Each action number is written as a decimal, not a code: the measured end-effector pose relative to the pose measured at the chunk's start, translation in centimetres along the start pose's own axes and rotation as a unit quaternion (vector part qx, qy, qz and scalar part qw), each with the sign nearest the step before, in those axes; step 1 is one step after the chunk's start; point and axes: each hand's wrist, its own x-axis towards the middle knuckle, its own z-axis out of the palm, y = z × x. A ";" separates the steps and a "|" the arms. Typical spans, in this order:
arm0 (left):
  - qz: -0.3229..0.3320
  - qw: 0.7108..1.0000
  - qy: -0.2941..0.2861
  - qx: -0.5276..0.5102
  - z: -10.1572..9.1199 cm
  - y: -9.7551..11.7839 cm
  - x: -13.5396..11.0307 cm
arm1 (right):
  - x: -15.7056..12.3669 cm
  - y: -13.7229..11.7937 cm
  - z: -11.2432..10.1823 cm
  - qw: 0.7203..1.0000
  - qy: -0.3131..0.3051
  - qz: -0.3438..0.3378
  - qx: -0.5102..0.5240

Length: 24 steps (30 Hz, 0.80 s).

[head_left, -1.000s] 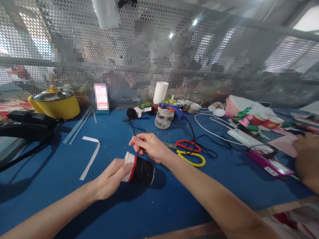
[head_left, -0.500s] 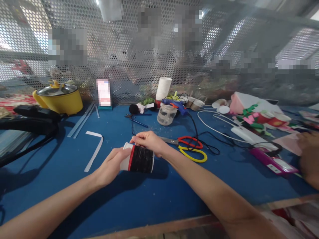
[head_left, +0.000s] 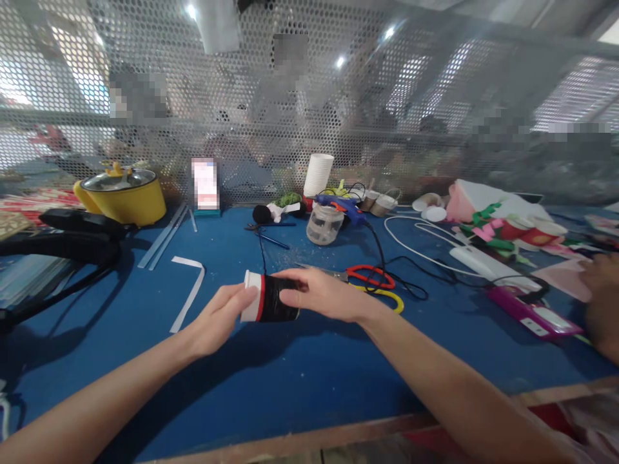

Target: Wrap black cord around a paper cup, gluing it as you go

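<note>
A white paper cup (head_left: 277, 303) lies sideways between my hands, its lower part wrapped in black yarn with a red band beside the bare white rim. My left hand (head_left: 220, 319) grips the white end, thumb on top. Around the black-wrapped end, my right hand (head_left: 329, 293) is closed, thumb across the yarn. A black strand (head_left: 262, 248) runs from the cup up toward a dark ball (head_left: 262, 214), perhaps yarn. Behind my right hand lie scissors (head_left: 372, 277) with red and yellow handles, their blades partly hidden.
A white paper strip (head_left: 189, 293) lies left of the cup. Behind are a clear jar (head_left: 325, 224), a blue glue gun (head_left: 345, 207) and a yellow pot (head_left: 123, 200). Cords and a purple power strip (head_left: 529, 312) lie right, near another person's hand (head_left: 602, 303). Black equipment (head_left: 62, 251) stands left.
My right hand has moved from the yarn near the red band to grasp the wrapped end. The cup has turned nearer level and shifted slightly right in view.
</note>
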 end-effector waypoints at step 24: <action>-0.121 0.974 0.136 0.133 0.5 0.4 0.0 | 0.0 -0.3 -13.7 0.803 0.541 0.082 -0.239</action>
